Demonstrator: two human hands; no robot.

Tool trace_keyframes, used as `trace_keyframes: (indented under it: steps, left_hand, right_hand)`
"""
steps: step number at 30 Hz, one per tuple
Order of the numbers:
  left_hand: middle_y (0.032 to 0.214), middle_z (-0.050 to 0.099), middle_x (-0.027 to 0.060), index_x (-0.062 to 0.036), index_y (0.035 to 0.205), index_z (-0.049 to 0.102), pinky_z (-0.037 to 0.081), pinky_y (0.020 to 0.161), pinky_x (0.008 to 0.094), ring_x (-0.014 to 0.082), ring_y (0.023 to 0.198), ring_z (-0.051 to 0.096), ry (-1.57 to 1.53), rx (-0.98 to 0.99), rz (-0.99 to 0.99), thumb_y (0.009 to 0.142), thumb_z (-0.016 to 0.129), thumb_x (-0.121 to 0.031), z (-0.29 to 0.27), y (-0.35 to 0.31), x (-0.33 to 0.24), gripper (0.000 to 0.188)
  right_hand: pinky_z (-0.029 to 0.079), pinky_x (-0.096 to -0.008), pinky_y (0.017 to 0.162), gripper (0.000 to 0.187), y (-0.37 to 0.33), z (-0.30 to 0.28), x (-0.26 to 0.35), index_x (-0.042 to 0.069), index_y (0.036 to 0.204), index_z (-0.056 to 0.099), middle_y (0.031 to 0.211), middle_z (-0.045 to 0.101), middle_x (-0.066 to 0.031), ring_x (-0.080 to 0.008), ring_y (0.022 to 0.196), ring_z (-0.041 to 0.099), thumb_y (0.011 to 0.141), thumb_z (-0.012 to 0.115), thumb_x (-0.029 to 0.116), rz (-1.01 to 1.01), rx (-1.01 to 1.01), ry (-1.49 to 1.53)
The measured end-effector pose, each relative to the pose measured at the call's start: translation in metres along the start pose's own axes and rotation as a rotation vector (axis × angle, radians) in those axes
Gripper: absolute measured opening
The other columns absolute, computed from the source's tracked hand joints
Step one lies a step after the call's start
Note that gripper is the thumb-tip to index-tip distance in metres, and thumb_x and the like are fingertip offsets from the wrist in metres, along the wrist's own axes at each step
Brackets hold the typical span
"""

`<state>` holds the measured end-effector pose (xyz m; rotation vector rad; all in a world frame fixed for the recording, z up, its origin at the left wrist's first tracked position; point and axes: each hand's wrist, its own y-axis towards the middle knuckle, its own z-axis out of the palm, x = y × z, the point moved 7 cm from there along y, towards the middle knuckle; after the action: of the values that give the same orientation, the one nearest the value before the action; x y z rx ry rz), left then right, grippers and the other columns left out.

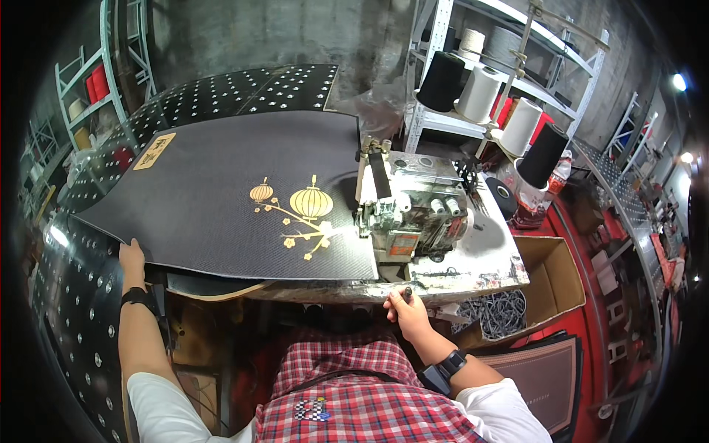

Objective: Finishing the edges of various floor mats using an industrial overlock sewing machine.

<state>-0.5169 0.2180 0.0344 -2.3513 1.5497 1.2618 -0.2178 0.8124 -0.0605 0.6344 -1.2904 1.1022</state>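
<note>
A large dark grey mat (221, 170) with gold lantern and blossom prints lies across the work table. Its right edge reaches the overlock sewing machine (421, 199). At the mat's near left edge, my left hand (133, 260) grips the border, with some fingers hidden by the mat. My right hand (410, 317) is closed in front of the table's front edge, just below the machine. A small dark thing (407, 294) pokes out of its fingers; its kind is too small to tell.
Black and white thread cones (478, 94) stand behind the machine. Right of the table, a cardboard box (554, 284) holds dark trimmings (495, 314). Bordered mats (539, 376) lie on the red floor. A studded black table (273, 85) stretches behind and left.
</note>
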Motion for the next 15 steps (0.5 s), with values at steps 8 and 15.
trace_keyframes:
  steps: [8,15]
  left_hand:
    - [0.097,0.053,0.0269,0.0093,0.098,0.047,0.039,0.079,0.041,0.0389,0.094,0.049,0.116,0.002,0.096,0.083,0.043,-0.025,0.023,0.012,-0.031,0.037]
    - [0.099,0.052,0.0259,0.0086,0.101,0.047,0.039,0.08,0.04,0.0375,0.095,0.05,0.256,0.017,0.075,0.084,0.041,-0.025,0.029,0.01,-0.047,0.038]
  right_hand:
    - [0.037,-0.0191,0.044,0.014,0.012,-0.011,-0.002,0.007,0.079,0.047,0.065,0.052,-0.0016,-0.0069,0.047,0.045,0.085,0.048,0.02,0.011,-0.085,-0.053]
    - [0.037,-0.0191,0.044,0.016,0.018,-0.013,-0.002,0.006,0.079,0.048,0.062,0.051,-0.0007,-0.0065,0.047,0.045,0.084,0.05,0.021,-0.001,-0.076,-0.142]
